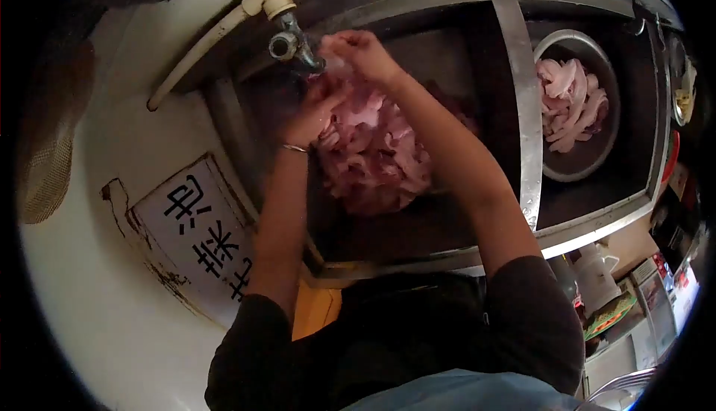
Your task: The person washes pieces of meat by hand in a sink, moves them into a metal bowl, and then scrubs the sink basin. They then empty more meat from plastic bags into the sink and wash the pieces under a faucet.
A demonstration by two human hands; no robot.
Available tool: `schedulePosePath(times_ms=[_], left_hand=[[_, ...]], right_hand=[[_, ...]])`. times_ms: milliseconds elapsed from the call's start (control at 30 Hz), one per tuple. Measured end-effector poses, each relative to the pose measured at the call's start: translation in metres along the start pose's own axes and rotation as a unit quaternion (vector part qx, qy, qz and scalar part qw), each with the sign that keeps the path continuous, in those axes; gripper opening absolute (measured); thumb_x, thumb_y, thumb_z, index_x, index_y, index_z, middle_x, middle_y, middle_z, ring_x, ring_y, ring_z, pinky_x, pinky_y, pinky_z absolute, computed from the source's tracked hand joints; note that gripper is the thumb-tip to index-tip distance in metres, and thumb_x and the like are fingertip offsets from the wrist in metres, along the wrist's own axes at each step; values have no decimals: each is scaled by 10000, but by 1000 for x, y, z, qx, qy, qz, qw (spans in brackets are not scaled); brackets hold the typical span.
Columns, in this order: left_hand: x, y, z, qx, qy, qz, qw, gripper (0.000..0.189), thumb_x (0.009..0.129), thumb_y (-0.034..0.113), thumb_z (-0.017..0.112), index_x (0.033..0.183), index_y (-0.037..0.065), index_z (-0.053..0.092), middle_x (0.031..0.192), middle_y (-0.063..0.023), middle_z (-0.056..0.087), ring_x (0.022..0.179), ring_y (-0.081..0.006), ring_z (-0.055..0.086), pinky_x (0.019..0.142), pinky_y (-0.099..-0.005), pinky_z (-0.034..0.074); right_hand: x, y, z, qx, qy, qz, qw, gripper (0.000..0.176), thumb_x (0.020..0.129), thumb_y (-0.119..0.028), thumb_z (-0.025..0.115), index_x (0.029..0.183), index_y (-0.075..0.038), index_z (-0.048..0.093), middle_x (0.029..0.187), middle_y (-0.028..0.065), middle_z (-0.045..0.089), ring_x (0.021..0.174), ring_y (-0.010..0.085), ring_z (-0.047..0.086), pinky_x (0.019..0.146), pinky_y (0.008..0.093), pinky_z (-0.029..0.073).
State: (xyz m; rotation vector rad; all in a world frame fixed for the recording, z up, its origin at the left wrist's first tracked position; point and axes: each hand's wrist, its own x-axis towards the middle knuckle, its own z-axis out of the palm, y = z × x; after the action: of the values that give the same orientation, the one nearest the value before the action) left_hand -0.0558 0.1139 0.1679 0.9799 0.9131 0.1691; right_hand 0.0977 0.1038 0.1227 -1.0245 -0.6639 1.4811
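Observation:
Under the metal tap (pixel 293 41), my right hand (pixel 359 51) has its fingers closed on a pale pink piece of raw meat (pixel 338 69). My left hand (pixel 321 109) grips the same piece from below, fingers curled and partly hidden. Right beneath both hands lies a large heap of pink raw meat strips (pixel 377 161) in the left sink basin (pixel 447 45). Whatever container may be under the heap is hidden. A bracelet circles my left wrist.
In the right basin, a round metal bowl (pixel 573 171) holds more pale pink meat strips (pixel 570 105). A metal divider (pixel 520 105) separates the two basins. A pipe (pixel 201 53) runs along the wall, near a paper sign (pixel 198 236) with black characters.

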Motion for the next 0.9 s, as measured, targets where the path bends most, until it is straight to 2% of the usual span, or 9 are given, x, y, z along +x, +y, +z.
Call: schedulePosePath(times_ms=[67, 300, 400, 500, 567, 700, 800, 867, 900], left_hand=[[2, -4, 3, -122, 94, 16, 988, 246, 854, 131, 540, 1084, 56, 497, 1011, -4, 522, 958, -88, 488, 786, -239, 425], [4, -8, -5, -193, 72, 102, 973, 271, 840, 128, 550, 1099, 68, 492, 1012, -4, 522, 943, -97, 492, 809, -247, 416], [-1, -8, -6, -75, 93, 120, 986, 266, 837, 124, 549, 1093, 75, 495, 1002, -10, 525, 931, -101, 498, 804, -250, 418], [-7, -1, 6, 23, 144, 125, 981, 243, 850, 143, 536, 1078, 70, 499, 991, -18, 529, 913, -98, 503, 789, -243, 420], [-2, -5, 6, -159, 217, 164, 949, 247, 859, 167, 523, 1085, 70, 498, 978, -22, 533, 901, -92, 501, 778, -231, 422], [10, 4, -1, -157, 215, 88, 960, 265, 863, 186, 523, 1100, 72, 491, 973, -22, 535, 883, -89, 508, 744, -226, 438], [32, -6, -2, 204, 253, 228, 918, 257, 856, 176, 530, 1092, 76, 509, 943, -26, 545, 832, -91, 529, 669, -228, 455], [43, 8, 10, -249, 158, 122, 948, 239, 846, 168, 546, 1067, 78, 536, 912, -32, 554, 755, -102, 539, 600, -244, 459], [49, 6, 9, -251, 155, 120, 948, 239, 846, 168, 546, 1067, 78, 536, 912, -32, 554, 755, -102, 539, 600, -244, 459]], right_hand=[[-1, -17, -4, 89, 49, 65, 993, 231, 839, -274, 561, 885, -53, 612, 688, -37, 549, 588, 30, 462, 511, 191, 380], [-13, 7, 23, 80, 20, 54, 995, 215, 836, -204, 559, 970, -37, 574, 850, 26, 570, 682, 95, 547, 592, 207, 448], [3, 2, 22, 102, 50, -65, 991, 179, 849, -120, 521, 1002, -37, 563, 844, 32, 581, 765, 100, 557, 678, 220, 460], [3, -27, 18, 143, 34, -21, 989, 174, 856, -75, 502, 1018, -37, 550, 842, 34, 589, 793, 100, 557, 735, 230, 454], [-10, -23, 20, 65, -20, 9, 998, 229, 855, -127, 524, 1064, -38, 545, 847, 40, 598, 778, 99, 556, 691, 235, 464], [-11, 26, 18, 8, -35, 49, 998, 351, 860, -242, 539, 1159, -61, 516, 929, 65, 597, 829, 110, 548, 718, 250, 465], [-37, -3, 21, 76, 22, -66, 995, 442, 839, -333, 562, 1177, -55, 500, 1027, 79, 575, 914, 133, 528, 801, 272, 438], [-47, 33, 17, 32, 65, -22, 997, 442, 852, -361, 527, 1157, -43, 493, 1018, 80, 572, 934, 151, 520, 817, 298, 425], [-51, 45, 14, -10, 103, 21, 994, 450, 865, -389, 492, 1137, -31, 486, 1009, 82, 569, 955, 170, 513, 833, 323, 412]])
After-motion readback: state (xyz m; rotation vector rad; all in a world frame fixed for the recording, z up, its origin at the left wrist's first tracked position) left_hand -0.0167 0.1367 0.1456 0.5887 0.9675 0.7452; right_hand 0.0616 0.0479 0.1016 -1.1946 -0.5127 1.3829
